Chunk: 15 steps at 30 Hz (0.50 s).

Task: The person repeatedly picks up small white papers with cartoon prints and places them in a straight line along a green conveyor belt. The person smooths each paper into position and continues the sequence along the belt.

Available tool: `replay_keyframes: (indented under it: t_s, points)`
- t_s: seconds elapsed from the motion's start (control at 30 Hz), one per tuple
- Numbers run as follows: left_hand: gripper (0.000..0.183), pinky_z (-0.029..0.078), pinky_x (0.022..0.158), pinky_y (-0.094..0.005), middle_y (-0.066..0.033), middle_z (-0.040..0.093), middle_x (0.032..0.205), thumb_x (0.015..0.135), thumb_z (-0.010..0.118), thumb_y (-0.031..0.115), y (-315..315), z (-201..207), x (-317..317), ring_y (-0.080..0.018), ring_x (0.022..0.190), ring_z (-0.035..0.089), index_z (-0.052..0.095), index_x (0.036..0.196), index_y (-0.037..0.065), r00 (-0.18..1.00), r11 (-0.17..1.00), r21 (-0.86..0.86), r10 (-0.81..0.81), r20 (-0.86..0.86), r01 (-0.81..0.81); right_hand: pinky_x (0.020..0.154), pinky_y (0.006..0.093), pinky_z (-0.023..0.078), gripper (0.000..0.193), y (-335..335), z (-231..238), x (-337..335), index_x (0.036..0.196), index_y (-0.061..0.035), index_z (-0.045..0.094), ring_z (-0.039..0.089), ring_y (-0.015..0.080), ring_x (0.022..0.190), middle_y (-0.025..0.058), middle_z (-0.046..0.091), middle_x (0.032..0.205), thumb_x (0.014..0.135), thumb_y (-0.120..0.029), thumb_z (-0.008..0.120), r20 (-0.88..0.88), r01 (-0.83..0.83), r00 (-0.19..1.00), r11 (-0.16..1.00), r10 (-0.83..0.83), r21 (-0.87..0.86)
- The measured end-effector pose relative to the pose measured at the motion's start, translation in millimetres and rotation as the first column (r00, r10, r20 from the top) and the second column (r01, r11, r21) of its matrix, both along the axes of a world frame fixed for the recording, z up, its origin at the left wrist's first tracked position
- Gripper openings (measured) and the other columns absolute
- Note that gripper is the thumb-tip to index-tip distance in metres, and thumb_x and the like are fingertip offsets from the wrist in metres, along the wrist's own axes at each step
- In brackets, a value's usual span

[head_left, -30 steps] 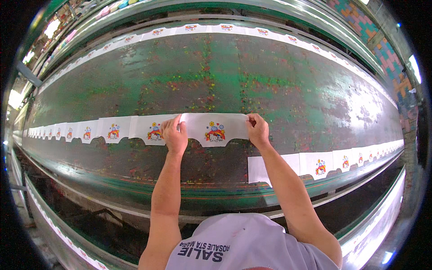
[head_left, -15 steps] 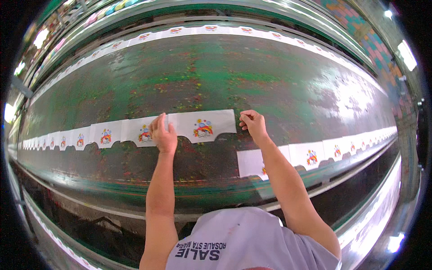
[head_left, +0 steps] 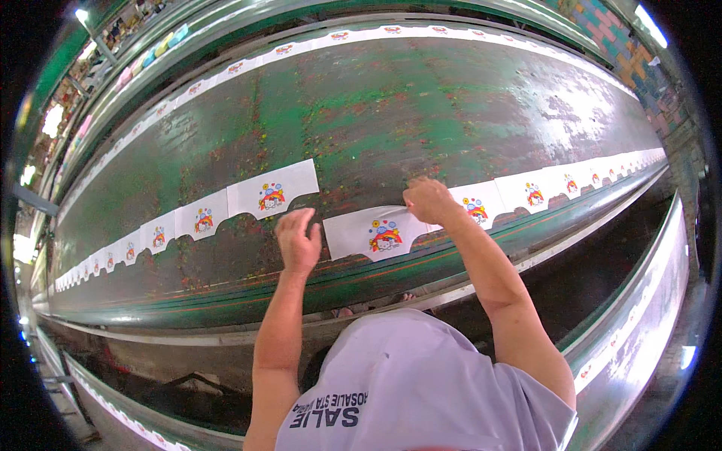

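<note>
Along the near side of the surface (head_left: 353, 161), the left hand (head_left: 298, 240) is open and empty beside a white printed panel (head_left: 380, 233), judged light, limp cloth best held by plain corners, the right hand (head_left: 431, 201) with fingers apparently pinching its far right corner.

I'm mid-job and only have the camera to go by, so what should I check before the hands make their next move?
1. Right hand at the far edge of the near panel: ok, by its right end.
2. Right hand's grip secure: cannot tell, the fingertips are hidden.
3. Left hand free: ok, open and holding nothing, just left of that panel.
4. Near panel fully flat: not ok, its far edge looks rucked by the right hand.
5. Colour print on it uncovered: ok, face up.
6. End panel of the left row flat: ok, no folds visible.
</note>
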State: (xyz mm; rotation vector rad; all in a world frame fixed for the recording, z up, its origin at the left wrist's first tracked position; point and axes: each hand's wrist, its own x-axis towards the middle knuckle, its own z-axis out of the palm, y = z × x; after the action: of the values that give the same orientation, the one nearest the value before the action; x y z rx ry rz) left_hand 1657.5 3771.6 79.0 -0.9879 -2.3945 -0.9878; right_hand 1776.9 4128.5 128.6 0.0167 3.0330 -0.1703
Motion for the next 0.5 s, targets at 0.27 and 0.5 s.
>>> replay_keyframes:
  t_s: [0.27, 0.5]
  points:
    - [0.054, 0.042, 0.120, -0.0522, -0.0118, 0.075, 0.132, 0.088, 0.074, 0.001, 72.0, 19.0, 61.8, -0.0348, 0.135, 0.063, 0.070, 0.141, 0.011, 0.989, 0.950, -0.290, -0.083, 0.121, 0.115, 0.080, 0.0473, 0.060, 0.011, 9.3, 22.1, 37.5, 0.097, -0.0054, 0.076, 0.075, 0.0359, 0.091, 0.0152, 0.076, 0.092, 0.088, -0.012, 0.073, -0.127, -0.260, 0.965, 0.776, 0.229, -0.574]
    - [0.037, 0.057, 0.105, -0.0435, -0.0165, 0.081, 0.117, 0.092, 0.080, 0.002, 63.8, 47.1, 61.1, -0.0313, 0.111, 0.077, 0.078, 0.129, 0.004, 0.883, 0.983, 0.125, 0.062, 0.465, -0.135, 0.081, 0.0440, 0.059, 0.025, 37.9, 42.9, 48.9, 0.114, -0.0039, 0.078, 0.076, 0.0319, 0.088, 0.0174, 0.078, 0.096, 0.090, -0.011, 0.077, -0.077, -0.186, 0.977, 0.629, 0.197, -0.755]
